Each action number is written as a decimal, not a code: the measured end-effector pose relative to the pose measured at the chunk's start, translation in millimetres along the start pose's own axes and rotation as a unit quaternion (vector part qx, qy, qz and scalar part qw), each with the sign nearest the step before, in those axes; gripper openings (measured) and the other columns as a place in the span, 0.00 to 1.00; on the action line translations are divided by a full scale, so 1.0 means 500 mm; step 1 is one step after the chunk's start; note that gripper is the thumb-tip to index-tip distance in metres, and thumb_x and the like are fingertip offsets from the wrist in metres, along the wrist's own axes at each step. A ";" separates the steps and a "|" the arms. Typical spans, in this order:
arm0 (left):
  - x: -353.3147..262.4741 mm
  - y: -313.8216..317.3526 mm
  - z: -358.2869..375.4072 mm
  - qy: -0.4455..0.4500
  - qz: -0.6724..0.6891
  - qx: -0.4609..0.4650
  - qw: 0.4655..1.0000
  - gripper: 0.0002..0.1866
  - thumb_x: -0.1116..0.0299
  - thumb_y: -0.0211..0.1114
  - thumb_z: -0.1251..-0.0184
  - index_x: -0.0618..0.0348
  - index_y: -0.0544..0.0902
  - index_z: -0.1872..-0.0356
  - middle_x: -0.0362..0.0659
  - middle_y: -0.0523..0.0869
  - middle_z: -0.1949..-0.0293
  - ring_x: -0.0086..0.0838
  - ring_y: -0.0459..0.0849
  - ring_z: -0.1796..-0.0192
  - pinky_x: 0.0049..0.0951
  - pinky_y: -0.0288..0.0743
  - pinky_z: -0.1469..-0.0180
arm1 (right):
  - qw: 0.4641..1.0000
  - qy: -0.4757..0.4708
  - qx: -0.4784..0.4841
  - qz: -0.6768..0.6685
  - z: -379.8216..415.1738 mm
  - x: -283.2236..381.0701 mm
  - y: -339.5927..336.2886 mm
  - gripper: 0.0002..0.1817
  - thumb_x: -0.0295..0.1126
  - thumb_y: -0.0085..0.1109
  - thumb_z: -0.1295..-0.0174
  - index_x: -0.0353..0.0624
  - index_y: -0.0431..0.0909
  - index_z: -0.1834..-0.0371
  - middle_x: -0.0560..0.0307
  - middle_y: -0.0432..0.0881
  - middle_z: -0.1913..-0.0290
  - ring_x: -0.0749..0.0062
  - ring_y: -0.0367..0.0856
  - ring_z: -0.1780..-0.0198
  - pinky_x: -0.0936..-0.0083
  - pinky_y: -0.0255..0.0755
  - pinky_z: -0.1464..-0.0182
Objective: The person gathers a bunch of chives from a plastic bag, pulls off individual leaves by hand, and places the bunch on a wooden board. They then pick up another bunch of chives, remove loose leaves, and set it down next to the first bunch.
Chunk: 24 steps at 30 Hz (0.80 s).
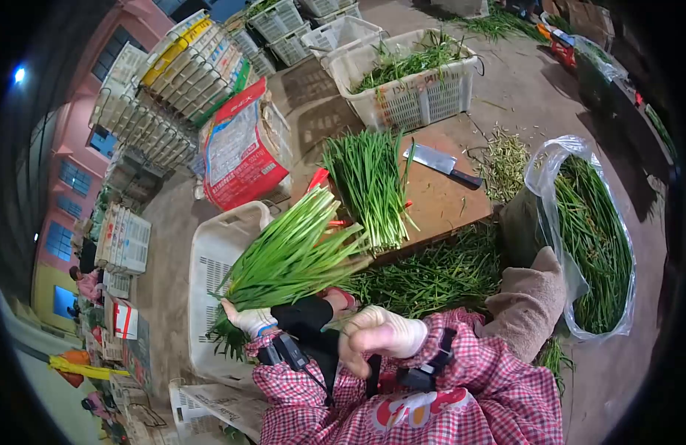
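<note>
My left hand [248,320], with a white covering over the palm and bare fingertips, is closed round the leafy end of a loose bunch of garlic chives [284,252]. Its pale stems point up and right. My right hand [384,334], wrapped the same way, hangs in front of my lap with loosely bent fingers apart and nothing visible in them. Another bunch of garlic chives [369,185] lies on the wooden board [447,211], over some red strips. Beside it rests a cleaver [436,159] with a dark handle.
A white crate [206,297] stands below the held bunch. Loose greens [432,278] lie before the board. At right is a plastic-lined bag of chives [591,245]; cut stem ends [502,163] lie near it. A crate of greens [413,96] stands behind, a red sack [246,148] to the left.
</note>
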<state>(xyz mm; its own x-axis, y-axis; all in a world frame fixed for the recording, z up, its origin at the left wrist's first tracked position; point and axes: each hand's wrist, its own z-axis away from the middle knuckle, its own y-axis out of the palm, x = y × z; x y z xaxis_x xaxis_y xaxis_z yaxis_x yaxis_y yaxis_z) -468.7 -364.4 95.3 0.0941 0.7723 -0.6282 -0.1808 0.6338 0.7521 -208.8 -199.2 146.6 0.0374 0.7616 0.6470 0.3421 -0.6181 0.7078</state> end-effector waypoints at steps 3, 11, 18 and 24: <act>-0.005 0.014 0.000 0.012 0.002 -0.061 0.998 0.30 0.48 0.51 0.33 0.62 0.72 0.40 0.50 0.75 0.40 0.44 0.72 0.39 0.45 0.61 0.35 | 0.996 -0.002 0.066 0.052 0.077 0.029 -0.029 0.16 0.36 0.53 0.33 0.30 0.77 0.66 0.54 0.81 0.71 0.72 0.80 0.66 0.76 0.74 0.62; -0.022 0.070 0.059 0.048 -0.081 -0.082 0.992 0.31 0.44 0.48 0.33 0.59 0.75 0.42 0.47 0.75 0.40 0.40 0.72 0.39 0.44 0.62 0.35 | 0.590 0.337 -0.159 0.717 0.235 -0.017 -0.135 0.26 0.40 0.57 0.44 0.50 0.70 0.40 0.50 0.84 0.72 0.52 0.83 0.68 0.63 0.75 0.68; -0.019 0.034 0.022 0.038 -0.022 -0.004 0.999 0.28 0.47 0.48 0.31 0.61 0.75 0.43 0.47 0.77 0.43 0.38 0.74 0.41 0.41 0.65 0.36 | 0.923 -0.071 -0.368 0.088 0.061 -0.026 -0.080 0.18 0.25 0.56 0.37 0.38 0.72 0.43 0.62 0.79 0.72 0.79 0.76 0.72 0.82 0.71 0.67; -0.010 0.068 0.070 0.027 -0.057 -0.017 0.998 0.27 0.50 0.44 0.28 0.61 0.76 0.42 0.48 0.78 0.43 0.39 0.75 0.42 0.40 0.65 0.37 | 0.944 -0.073 -0.322 0.008 -0.029 -0.050 -0.086 0.23 0.29 0.59 0.37 0.34 0.67 0.40 0.58 0.81 0.69 0.82 0.76 0.73 0.84 0.71 0.70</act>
<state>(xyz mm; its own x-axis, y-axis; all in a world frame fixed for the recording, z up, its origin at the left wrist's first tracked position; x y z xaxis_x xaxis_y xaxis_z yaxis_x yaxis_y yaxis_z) -440.9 -345.3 131.1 0.0630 0.6911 -0.7200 -0.2058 0.7149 0.6682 -238.0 -194.5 103.7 0.1829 0.7409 0.6462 -0.2997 -0.5840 0.7544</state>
